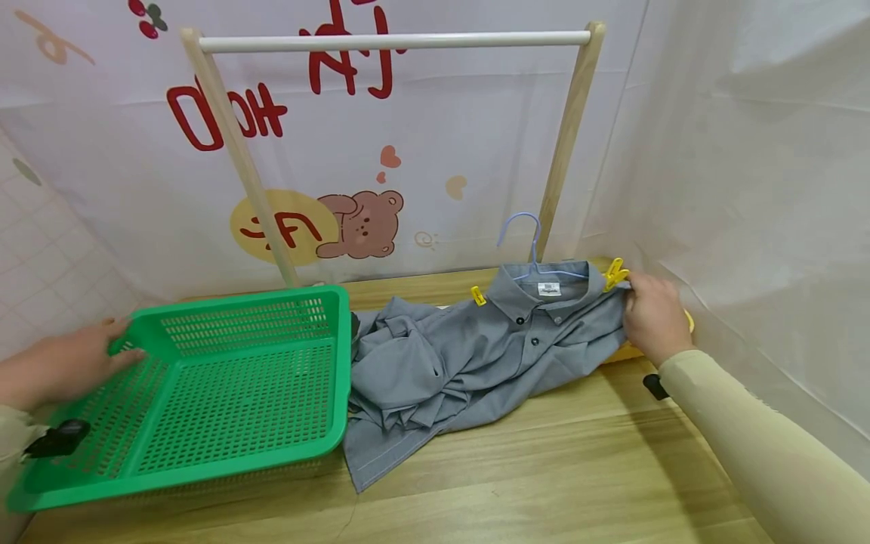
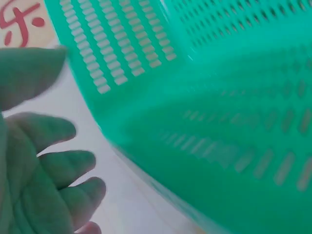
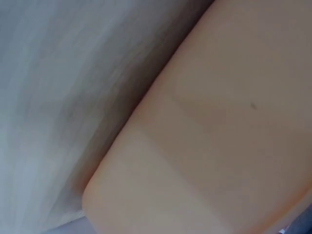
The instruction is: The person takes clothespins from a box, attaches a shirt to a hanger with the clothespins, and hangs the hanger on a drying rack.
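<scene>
My left hand (image 1: 75, 359) is at the left end of a green perforated plastic basket (image 1: 254, 453). In the left wrist view its thumb and loosely bent fingers (image 2: 68, 168) stand apart, beside the basket's rim, with a gap between them. My right hand (image 1: 655, 317) touches the shoulder and sleeve side of a grey button-up shirt (image 1: 489, 340); its fingertips are hidden, so their hold is unclear. A light purple hanger (image 1: 535, 245) sits inside the shirt's collar. One yellow clothespin (image 1: 615, 274) stands by my right fingers, another yellow clothespin (image 1: 479, 295) on the other shoulder.
A rack with wooden posts (image 1: 567, 136) and a white rail (image 1: 394, 41) rises behind. Partly hidden under the shirt and right hand is something yellow (image 1: 624, 353). All stands on a wooden table (image 1: 516, 483), against a printed sheet (image 1: 462, 136) and a white side sheet (image 1: 761, 227).
</scene>
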`<state>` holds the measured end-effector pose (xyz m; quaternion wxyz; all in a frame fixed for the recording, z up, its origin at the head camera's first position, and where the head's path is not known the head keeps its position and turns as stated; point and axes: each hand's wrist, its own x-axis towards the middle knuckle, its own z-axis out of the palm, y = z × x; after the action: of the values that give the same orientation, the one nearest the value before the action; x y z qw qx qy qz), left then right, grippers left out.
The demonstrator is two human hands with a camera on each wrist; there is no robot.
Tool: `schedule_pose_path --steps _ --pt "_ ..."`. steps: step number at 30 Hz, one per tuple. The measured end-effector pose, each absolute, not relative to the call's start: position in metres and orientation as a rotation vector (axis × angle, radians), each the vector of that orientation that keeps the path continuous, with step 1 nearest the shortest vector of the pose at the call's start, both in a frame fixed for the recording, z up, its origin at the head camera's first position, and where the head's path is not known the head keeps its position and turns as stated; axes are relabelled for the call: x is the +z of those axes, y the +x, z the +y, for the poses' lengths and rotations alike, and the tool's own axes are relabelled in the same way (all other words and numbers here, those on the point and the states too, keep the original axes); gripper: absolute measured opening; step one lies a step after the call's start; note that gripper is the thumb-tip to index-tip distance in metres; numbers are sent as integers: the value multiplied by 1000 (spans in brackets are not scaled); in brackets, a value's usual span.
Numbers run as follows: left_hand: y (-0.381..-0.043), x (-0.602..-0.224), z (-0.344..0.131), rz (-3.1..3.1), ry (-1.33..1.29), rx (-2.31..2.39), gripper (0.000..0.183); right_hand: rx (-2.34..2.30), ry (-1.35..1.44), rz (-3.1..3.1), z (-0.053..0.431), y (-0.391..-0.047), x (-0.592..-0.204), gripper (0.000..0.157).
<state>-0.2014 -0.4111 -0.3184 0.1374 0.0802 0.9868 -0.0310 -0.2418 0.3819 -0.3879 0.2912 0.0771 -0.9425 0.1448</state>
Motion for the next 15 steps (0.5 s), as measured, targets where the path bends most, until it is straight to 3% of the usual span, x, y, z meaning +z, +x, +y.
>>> schedule_pose_path --steps 3,8,15 --pt "-208 -312 -398 2880 194 36 96 397 191 -2533 382 -243 -389 15" --pt "-217 -299 -367 2927 156 194 99 442 138 -2577 379 -242 -389 22" --pt "-236 -290 -321 2995 156 327 106 437 127 -2576 377 -242 -390 18"
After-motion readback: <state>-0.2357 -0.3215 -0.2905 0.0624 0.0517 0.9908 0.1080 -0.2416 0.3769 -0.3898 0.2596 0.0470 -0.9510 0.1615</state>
